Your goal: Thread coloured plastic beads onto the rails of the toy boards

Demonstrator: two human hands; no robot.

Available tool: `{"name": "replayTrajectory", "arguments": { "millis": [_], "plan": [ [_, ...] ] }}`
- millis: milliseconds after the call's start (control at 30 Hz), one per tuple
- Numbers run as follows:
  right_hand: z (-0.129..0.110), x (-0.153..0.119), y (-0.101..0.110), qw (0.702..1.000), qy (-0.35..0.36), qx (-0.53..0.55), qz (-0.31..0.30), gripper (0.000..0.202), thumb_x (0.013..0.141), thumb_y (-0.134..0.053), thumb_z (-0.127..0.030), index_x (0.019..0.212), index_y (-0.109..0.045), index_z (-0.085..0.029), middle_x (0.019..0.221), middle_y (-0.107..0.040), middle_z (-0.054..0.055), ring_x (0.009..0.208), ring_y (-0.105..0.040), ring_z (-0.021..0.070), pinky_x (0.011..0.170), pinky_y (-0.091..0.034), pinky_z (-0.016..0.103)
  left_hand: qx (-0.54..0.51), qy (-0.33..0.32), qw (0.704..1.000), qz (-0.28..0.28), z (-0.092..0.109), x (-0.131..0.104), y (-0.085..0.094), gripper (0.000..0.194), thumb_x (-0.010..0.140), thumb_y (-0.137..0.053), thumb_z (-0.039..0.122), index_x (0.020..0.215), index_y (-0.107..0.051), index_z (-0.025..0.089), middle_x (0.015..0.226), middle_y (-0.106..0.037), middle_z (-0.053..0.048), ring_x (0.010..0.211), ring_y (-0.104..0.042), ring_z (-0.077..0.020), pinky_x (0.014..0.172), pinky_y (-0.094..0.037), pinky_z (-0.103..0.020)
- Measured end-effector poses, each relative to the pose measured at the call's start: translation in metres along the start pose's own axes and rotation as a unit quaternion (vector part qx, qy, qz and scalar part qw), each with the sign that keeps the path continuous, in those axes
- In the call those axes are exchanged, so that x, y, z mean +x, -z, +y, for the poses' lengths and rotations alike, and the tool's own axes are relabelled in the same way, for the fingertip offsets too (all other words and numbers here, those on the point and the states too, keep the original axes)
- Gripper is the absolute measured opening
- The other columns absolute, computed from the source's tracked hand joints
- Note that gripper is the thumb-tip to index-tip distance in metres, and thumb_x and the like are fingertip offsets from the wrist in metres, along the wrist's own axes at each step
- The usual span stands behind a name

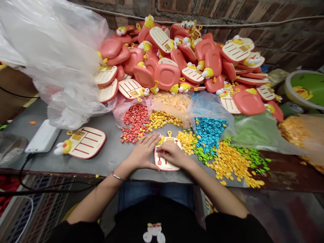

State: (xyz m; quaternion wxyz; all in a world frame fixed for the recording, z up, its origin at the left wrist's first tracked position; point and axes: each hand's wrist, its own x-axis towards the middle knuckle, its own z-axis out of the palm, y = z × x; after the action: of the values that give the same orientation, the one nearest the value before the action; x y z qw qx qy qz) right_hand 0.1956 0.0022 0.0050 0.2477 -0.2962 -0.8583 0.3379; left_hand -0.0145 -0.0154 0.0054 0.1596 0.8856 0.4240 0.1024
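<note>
"Black cloth shirt [131, 222] nearest the head camera?"
"Yes. Beyond, a cream, red-rimmed, plastic-looking board [170, 166] on the grey tabletop [113, 152]."
"Fingers?"
"Left hand [144, 151]: extended, thumb apart. Right hand [173, 153]: curled over the board; pinching, can't tell."
"Progress?"
"One small red piece [159, 162] placed; neighbouring slot [166, 162] bare, others hidden."

Board [169, 165] at near centre of table [113, 145], second board [89, 143] left, device [43, 137] farther left, loose pieces [229, 162] far and right, board heap [167, 77] farther still, before wall [275, 44]

Left hand [143, 152], right hand [174, 154], fingers [152, 138] on slotted board [167, 166], colourful pieces [210, 132], piled red boards [167, 76]
</note>
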Motion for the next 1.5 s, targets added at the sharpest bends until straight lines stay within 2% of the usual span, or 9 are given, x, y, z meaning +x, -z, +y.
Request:
{"name": "replayTrajectory", "arguments": {
  "millis": [100,200,300,533,767,900,1067,1233,1500],
  "plan": [
    [-0.003,0.011,0.018,0.991,0.004,0.107,-0.083,0.015,0.085,-0.07,-0.031,0.094,-0.07,-0.019,0.084,-0.072,0.003,0.076,-0.065,0.016,0.071,-0.05,0.026,-0.006,0.001,1.0,0.01,-0.002,-0.002,0.001,0.116,0.064,-0.065,0.08,0.152,-0.028,0.014,0.157,-0.03,-0.018,0.145,-0.026,-0.0351,0.117,-0.019,-0.048],
    [0.007,0.041,0.035,0.994,-0.035,0.102,-0.007,0.014,0.089,-0.064,-0.03,0.094,-0.071,-0.018,0.087,-0.073,0.003,0.078,-0.065,0.016,0.071,-0.049,0.026,-0.008,0.005,1.0,0.012,-0.002,-0.003,0.001,0.115,0.065,-0.065,0.078,0.152,-0.028,0.013,0.156,-0.03,-0.019,0.145,-0.024,-0.0363,0.117,-0.02,-0.05],
    [0.022,0.094,0.035,0.997,-0.054,-0.012,0.055,0.011,0.089,-0.06,-0.016,0.092,-0.07,-0.016,0.089,-0.072,0.005,0.081,-0.064,0.0161,0.075,-0.047,0.027,-0.004,0.011,1.0,0.017,-0.002,-0.003,0.001,0.113,0.065,-0.064,0.08,0.152,-0.03,0.015,0.158,-0.028,-0.018,0.146,-0.021,-0.0364,0.117,-0.02,-0.051],
    [0.028,0.161,0.011,0.934,-0.061,-0.345,-0.064,0.018,0.091,-0.053,-0.01,0.098,-0.069,-0.014,0.096,-0.069,0.014,0.092,-0.06,0.0222,0.08,-0.044,0.031,0.01,0.036,0.999,0.029,-0.006,-0.003,0.0,0.113,0.064,-0.064,0.082,0.149,-0.037,0.013,0.157,-0.029,-0.02,0.146,-0.02,-0.0376,0.118,-0.02,-0.052],
    [0.029,0.149,0.006,0.95,-0.038,-0.307,-0.04,0.013,0.091,-0.054,-0.013,0.09,-0.067,-0.013,0.102,-0.064,0.014,0.099,-0.054,0.0227,0.084,-0.044,0.033,0.017,0.038,0.999,0.022,-0.007,-0.002,-0.001,0.114,0.064,-0.063,0.082,0.148,-0.038,0.011,0.156,-0.03,-0.021,0.146,-0.02,-0.0376,0.118,-0.02,-0.052],
    [0.026,0.127,0.028,0.997,-0.038,-0.054,0.042,0.006,0.088,-0.055,-0.015,0.088,-0.061,-0.015,0.09,-0.063,0.006,0.083,-0.056,0.0168,0.077,-0.047,0.029,0.018,0.031,0.999,0.017,-0.007,-0.002,0.003,0.111,0.066,-0.064,0.08,0.15,-0.035,0.013,0.159,-0.025,-0.019,0.147,-0.019,-0.037,0.118,-0.019,-0.051],
    [0.029,0.053,0.064,0.97,-0.077,0.165,0.158,0.02,0.089,-0.06,-0.038,0.095,-0.063,-0.019,0.097,-0.063,0.005,0.083,-0.061,0.016,0.072,-0.051,0.028,0.016,0.03,0.999,0.019,-0.007,-0.002,0.004,0.106,0.069,-0.063,0.078,0.152,-0.032,0.019,0.161,-0.022,-0.015,0.147,-0.017,-0.0375,0.117,-0.019,-0.052],
    [0.044,0.007,0.064,0.982,-0.105,0.049,0.148,0.018,0.087,-0.065,-0.036,0.091,-0.07,-0.019,0.095,-0.062,0.007,0.082,-0.061,0.018,0.069,-0.051,0.03,0.02,0.031,0.999,0.035,-0.008,-0.004,0.002,0.103,0.069,-0.066,0.075,0.149,-0.037,0.018,0.16,-0.021,-0.018,0.145,-0.022,-0.0392,0.115,-0.023,-0.052],
    [0.05,0.006,0.042,0.975,-0.044,-0.182,0.117,0.015,0.091,-0.057,-0.016,0.08,-0.067,-0.019,0.091,-0.065,0.009,0.091,-0.056,0.0235,0.081,-0.048,0.037,0.042,0.051,0.997,0.044,-0.006,-0.002,0.002,0.112,0.064,-0.066,0.08,0.151,-0.033,0.019,0.156,-0.032,-0.017,0.141,-0.03,-0.0366,0.112,-0.022,-0.047]
  ]
}}
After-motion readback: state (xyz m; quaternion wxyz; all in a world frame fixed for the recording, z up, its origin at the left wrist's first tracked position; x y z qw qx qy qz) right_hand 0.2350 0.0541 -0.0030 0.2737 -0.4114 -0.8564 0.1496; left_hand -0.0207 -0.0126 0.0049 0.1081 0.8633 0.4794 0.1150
